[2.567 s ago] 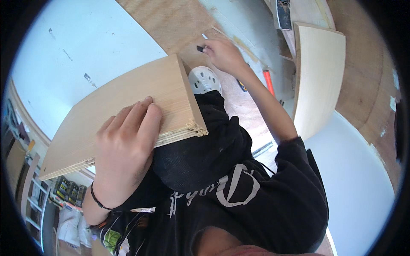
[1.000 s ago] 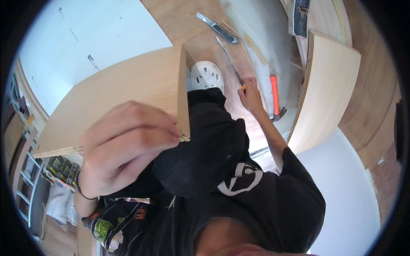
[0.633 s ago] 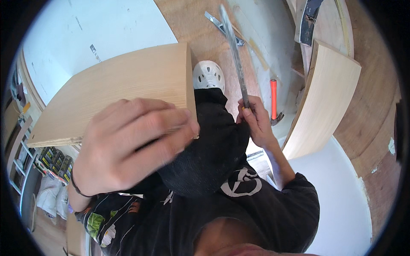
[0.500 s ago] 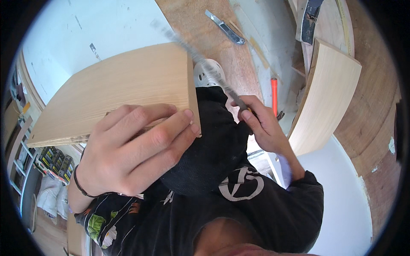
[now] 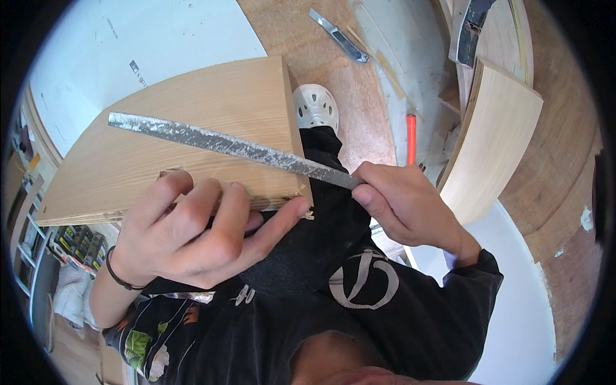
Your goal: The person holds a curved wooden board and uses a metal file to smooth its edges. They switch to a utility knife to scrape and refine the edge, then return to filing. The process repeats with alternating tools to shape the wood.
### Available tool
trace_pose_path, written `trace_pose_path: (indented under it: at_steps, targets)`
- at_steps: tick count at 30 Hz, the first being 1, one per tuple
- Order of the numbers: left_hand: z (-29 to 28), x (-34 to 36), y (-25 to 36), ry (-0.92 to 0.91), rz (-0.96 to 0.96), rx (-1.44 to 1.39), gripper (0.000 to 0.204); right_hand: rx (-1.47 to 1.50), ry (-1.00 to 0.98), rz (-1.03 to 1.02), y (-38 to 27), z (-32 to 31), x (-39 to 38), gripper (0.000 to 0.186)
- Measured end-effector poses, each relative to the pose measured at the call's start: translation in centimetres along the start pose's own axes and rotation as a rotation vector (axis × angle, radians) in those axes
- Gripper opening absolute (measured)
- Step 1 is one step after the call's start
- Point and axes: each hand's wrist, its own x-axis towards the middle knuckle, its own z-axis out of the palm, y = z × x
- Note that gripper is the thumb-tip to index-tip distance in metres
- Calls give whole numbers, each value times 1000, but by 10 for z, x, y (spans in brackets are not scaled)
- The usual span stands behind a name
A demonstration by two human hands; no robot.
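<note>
A light plywood board (image 5: 192, 96) with a splintered near-right corner rests over my black-clad leg. My left hand (image 5: 186, 237) grips its near edge, fingers bent over the top and the index fingertip at that corner. My right hand (image 5: 404, 205) is closed on the lower end of a long grey file (image 5: 218, 142), scuffed with pale marks, which lies slanted across the board just above my left fingers. Whether the file touches the wood I cannot tell.
A utility knife (image 5: 339, 35) lies on the plywood beyond my white clog (image 5: 314, 109). An orange-handled hammer (image 5: 410, 138) and another curved panel (image 5: 497, 135) are at right. A large white sheet (image 5: 135, 38) is upper left; a ladder (image 5: 37, 256) and bags (image 5: 70, 301) are lower left.
My right hand took up the file, brought it toward me and swung its tip leftward over the board. My left hand has shifted its fingers along the board's edge.
</note>
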Motion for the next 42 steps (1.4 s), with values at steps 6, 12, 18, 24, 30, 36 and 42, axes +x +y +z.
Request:
trace_pose_path:
  at_steps: [6,12,18,24,30,36,42]
  targets:
    - [-1,0,0,-1,42,94,51,-57,-47,18,-13,-6,2,23]
    - [-5,5,-2,-63,33,-70,35,-187,-53,-1,-18,-10,14,23]
    - [-9,10,-4,-98,11,-106,36,-190,-50,19,-10,-8,26,26]
    - [-9,0,-5,-56,50,-71,31,-174,-111,69,-22,-18,3,30]
    - [-23,-17,-19,6,-68,-5,48,-166,-10,61,-8,-4,32,30]
    - [-20,-27,-27,-273,-496,-61,54,-102,15,50,8,-3,11,27]
    - [-15,-36,-29,-296,-424,-56,31,-187,-87,102,-6,-19,-21,28]
